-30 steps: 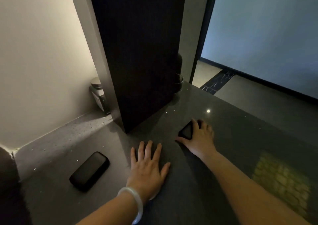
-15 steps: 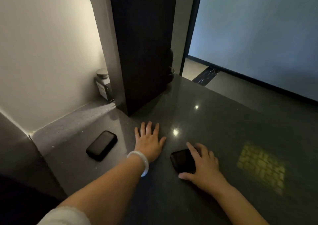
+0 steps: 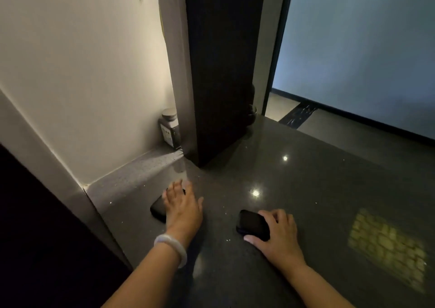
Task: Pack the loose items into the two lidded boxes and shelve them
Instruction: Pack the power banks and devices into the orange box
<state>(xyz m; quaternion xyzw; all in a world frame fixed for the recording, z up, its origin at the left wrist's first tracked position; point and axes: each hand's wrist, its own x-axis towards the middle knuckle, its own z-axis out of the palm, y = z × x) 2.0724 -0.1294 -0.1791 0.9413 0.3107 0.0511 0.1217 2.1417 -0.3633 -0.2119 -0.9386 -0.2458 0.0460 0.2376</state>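
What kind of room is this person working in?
Probably a home counter or bar nook beside a doorway: a polished dark stone countertop, a lidded jar in the wall corner, and a tall dark cabinet panel standing on it.

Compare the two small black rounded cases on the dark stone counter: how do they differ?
The left black rounded case lies nearer the wall corner, largely covered by the left hand's straight, spread fingers; the right black rounded case sits mid-counter, mostly exposed. The right hand pinches its case between thumb and curled fingers; the other is not gripped. Both lie flat on the counter.
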